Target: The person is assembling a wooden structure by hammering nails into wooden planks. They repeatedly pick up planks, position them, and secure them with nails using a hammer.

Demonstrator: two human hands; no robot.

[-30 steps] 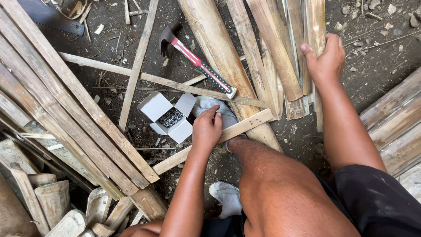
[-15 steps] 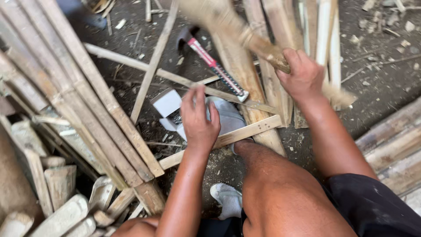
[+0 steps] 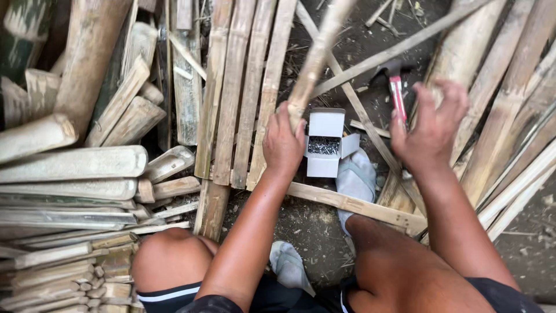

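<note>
The left hand is clenched around a bamboo slat that runs up toward 12 o'clock. At 3 o'clock from it, the right hand hovers with fingers spread, holding nothing, over a red-handled hammer. An open white box of nails sits between the 2 hands on the dirt ground.

the left hand, which was lowered by the open white box of nails a second ago, is now closed around the lower end of a bamboo slat raised toward 12 o'clock. the right hand, earlier laid on the slats at 1 o'clock, has been lifted off and is spread over the red-handled hammer.
</note>
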